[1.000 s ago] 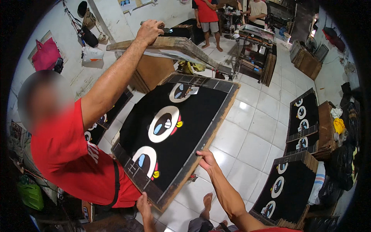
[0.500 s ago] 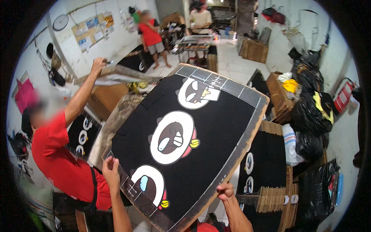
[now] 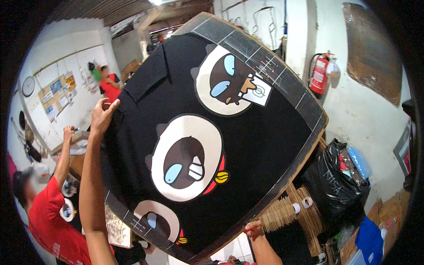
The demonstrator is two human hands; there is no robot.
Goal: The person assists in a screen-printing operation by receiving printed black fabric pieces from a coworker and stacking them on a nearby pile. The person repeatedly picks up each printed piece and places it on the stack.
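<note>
In the head view, a flat board (image 3: 247, 51) lay tilted before the person, spread with black cloth (image 3: 260, 145). The right hand (image 3: 255, 229) had its grip clasped on the board's lower right edge, thumb on top, fingers hidden. The left hand (image 3: 104, 115) was at the cloth's left margin, its grip loosely bent; whether it pinched anything could not be told. Holding the board well likely meant firm support on both sides without dragging the cloth, creased at upper left. The cloth looked soft and matte, its three rounded prints (image 3: 187, 157) smooth and cream-ringed; the board's white-lined strip was dark, its edge worn and woody. Beyond the right edge stood a ridged brown stack (image 3: 278, 214) and a glossy black bag (image 3: 331, 176).
</note>
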